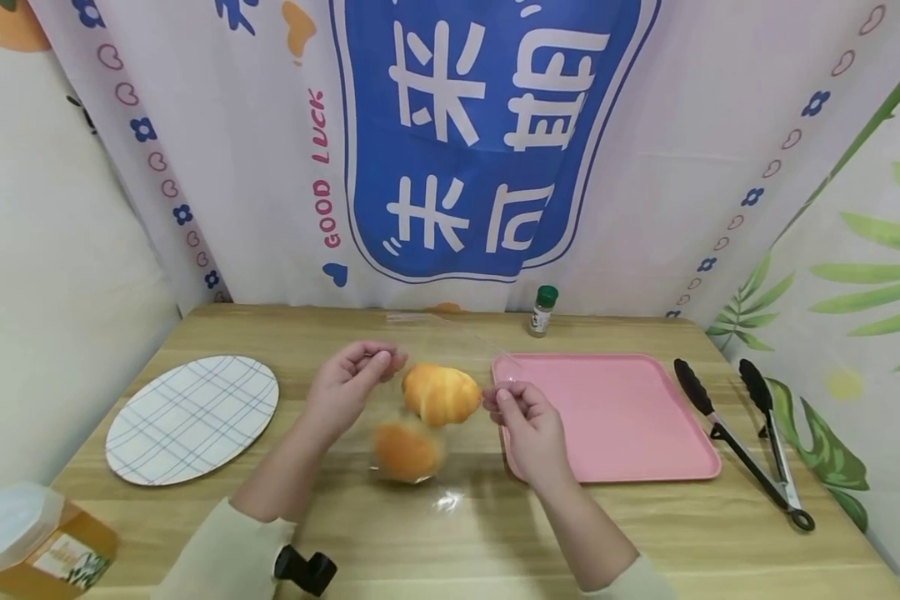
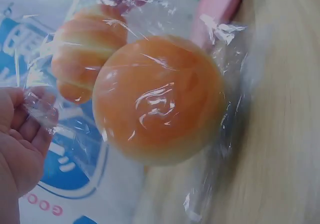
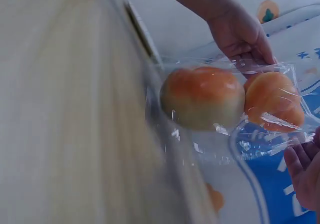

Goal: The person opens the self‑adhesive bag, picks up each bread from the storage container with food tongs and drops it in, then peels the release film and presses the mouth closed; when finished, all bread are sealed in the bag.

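Observation:
A clear plastic bag (image 2: 235, 108) hangs between my two hands, above the wooden table. Inside it are a round bun (image 1: 407, 451), lower down, and a croissant-shaped bread roll (image 1: 441, 394) just above it. My left hand (image 1: 350, 383) pinches the bag's left side between thumb and fingers. On the other side, my right hand (image 1: 527, 425) pinches the bag close to the roll, over the near-left edge of the pink tray. In the left wrist view the bun (image 2: 160, 101) shows through shiny, creased film.
A pink tray (image 1: 607, 417) lies to the right, with black-tipped tongs (image 1: 757, 450) beyond it. To the left are a checked oval plate (image 1: 195, 421) and a honey-coloured jar (image 1: 52, 542). A green-capped shaker (image 1: 543, 312) stands at the back.

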The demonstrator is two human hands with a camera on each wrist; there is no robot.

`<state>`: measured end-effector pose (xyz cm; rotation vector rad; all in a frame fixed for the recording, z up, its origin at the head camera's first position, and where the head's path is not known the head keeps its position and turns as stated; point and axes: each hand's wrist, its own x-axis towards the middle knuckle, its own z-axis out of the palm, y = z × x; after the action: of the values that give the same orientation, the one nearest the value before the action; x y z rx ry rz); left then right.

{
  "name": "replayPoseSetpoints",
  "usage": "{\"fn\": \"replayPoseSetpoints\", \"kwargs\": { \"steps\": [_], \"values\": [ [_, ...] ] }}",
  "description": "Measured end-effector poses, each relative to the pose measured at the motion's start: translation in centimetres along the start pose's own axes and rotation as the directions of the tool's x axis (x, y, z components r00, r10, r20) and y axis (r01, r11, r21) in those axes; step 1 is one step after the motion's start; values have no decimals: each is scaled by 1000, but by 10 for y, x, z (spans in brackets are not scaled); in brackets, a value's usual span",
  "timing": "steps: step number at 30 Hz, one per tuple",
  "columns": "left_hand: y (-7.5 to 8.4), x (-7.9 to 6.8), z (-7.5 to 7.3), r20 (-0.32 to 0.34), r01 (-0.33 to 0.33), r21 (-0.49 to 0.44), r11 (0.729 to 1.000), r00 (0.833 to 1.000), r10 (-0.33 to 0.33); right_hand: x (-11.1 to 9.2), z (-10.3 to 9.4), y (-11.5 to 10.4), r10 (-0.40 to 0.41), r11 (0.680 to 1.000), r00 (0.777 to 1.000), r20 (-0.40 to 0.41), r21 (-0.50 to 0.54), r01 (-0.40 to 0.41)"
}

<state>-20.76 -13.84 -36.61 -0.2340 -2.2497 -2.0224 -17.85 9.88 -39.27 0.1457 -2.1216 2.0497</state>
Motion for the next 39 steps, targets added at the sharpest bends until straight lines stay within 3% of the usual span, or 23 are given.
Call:
{"fn": "replayPoseSetpoints", "kwargs": {
  "steps": [7,10,13,17,21,26,31,39],
  "values": [
    [21,-12,8,-34,-189,-81,979,982,187,5,-10,-28,-201,979,980,12,-41,201],
    [27,-13,12,-19,-234,-69,970,972,234,7,-11,-35,-227,970,973,36,-84,230],
    [30,-13,15,-10,-251,-52,967,968,251,9,-13,-37,-185,971,982,46,-142,190],
    [26,-16,14,-61,-243,-81,967,969,239,15,-21,-34,-69,987,998,-3,-142,68],
    [16,-22,10,-89,-185,-118,976,981,175,18,-28,-28,4,996,1000,-21,-94,-6],
    [0,-27,11,-56,-116,-197,973,993,107,20,-31,-19,11,999,999,33,-41,-9],
    [-10,-30,17,-90,-81,-259,962,994,60,22,-32,-11,39,998,998,58,-57,-35],
    [-2,-29,22,-169,-100,-275,956,984,54,27,-31,-15,7,989,999,51,-146,0]
  ]
}}
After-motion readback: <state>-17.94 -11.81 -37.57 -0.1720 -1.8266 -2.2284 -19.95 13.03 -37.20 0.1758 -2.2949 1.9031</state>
